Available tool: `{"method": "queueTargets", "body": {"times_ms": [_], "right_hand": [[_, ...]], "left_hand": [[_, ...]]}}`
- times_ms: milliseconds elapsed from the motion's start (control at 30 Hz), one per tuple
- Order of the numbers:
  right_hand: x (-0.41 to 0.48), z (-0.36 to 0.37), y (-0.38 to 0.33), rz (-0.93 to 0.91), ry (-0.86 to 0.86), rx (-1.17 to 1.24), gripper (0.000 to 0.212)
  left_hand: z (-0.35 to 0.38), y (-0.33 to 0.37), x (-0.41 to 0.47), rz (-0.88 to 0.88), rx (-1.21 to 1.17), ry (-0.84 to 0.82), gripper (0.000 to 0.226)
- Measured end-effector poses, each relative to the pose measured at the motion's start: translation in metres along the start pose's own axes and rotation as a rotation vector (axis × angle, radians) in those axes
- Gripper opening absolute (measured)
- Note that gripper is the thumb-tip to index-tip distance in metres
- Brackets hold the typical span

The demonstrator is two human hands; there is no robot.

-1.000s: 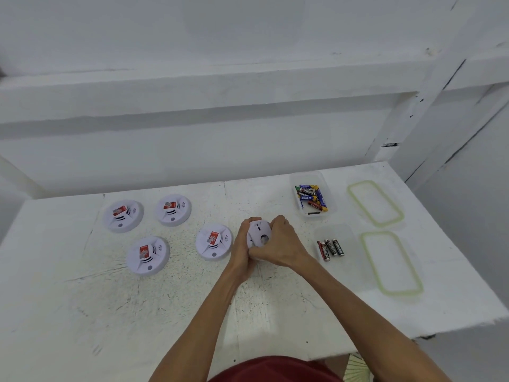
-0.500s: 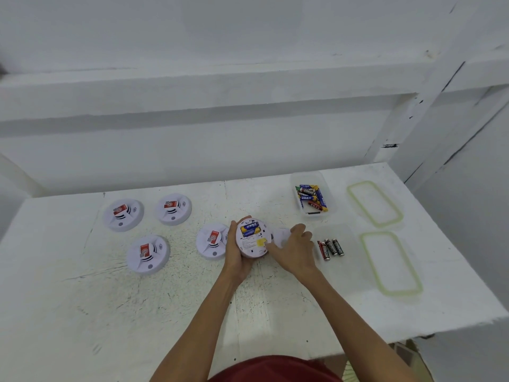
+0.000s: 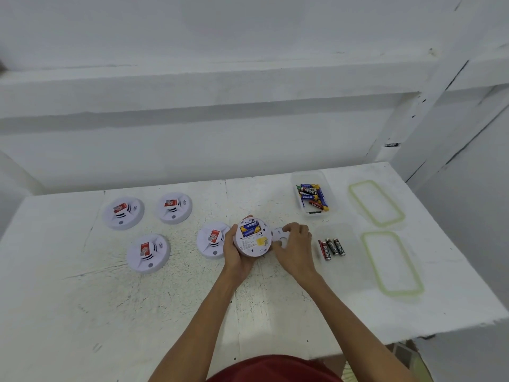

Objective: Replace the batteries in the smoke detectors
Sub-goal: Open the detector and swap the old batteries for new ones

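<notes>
Four smoke detectors are laid face up on the white table [image 3: 68,312]: one at the far left [image 3: 123,212], one to its right at about two o'clock [image 3: 174,207], one nearer the front edge [image 3: 148,253] and one toward the middle [image 3: 211,241], just beside the left hand [image 3: 234,257]. A fifth detector [image 3: 252,237] is gripped by that hand, fingers curled round its left rim, its back turned up so that blue and yellow batteries [image 3: 249,228] are seen seated in the compartment. At three o'clock from it, a round white cover plate [image 3: 281,237] is held at the table by the right hand [image 3: 293,248], fingers closed over its right edge. Further right, three dark batteries [image 3: 332,248] are seen lying side by side in a clear tray [image 3: 345,274]. At twelve o'clock from them, a clear tub [image 3: 329,197] is filled with mixed batteries [image 3: 312,196]. Two green-rimmed lids [image 3: 376,203] [image 3: 392,263] are set at the far right.
</notes>
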State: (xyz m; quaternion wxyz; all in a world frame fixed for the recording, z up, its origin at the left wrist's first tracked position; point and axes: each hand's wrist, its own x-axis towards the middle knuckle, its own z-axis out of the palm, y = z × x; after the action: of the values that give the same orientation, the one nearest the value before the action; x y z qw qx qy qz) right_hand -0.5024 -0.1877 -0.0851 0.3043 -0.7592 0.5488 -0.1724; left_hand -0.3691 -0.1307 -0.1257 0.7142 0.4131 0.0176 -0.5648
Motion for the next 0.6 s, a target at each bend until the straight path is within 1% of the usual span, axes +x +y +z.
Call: {"method": "queueTargets", "body": {"times_ms": [100, 167, 333, 500, 600], "right_hand": [[-0.003, -0.004, -0.015, -0.052, 0.017, 0.138, 0.023], [-0.005, -0.004, -0.024, -0.064, -0.004, 0.163, 0.019], [-0.008, -0.003, -0.032, -0.073, 0.004, 0.148, 0.022], [-0.007, -0.007, -0.031, -0.076, 0.028, 0.097, 0.023], [-0.009, -0.005, -0.03, -0.059, 0.035, 0.127, 0.023]], "left_hand": [[0.0, 0.001, -0.001, -0.002, -0.006, -0.006, 0.049], [0.002, 0.002, -0.002, -0.002, -0.009, -0.019, 0.047], [0.006, 0.001, -0.001, -0.051, -0.054, -0.032, 0.05], [0.009, -0.003, 0.0, -0.113, -0.045, -0.018, 0.053], [0.01, -0.005, 0.002, -0.135, -0.04, -0.042, 0.058]]}}
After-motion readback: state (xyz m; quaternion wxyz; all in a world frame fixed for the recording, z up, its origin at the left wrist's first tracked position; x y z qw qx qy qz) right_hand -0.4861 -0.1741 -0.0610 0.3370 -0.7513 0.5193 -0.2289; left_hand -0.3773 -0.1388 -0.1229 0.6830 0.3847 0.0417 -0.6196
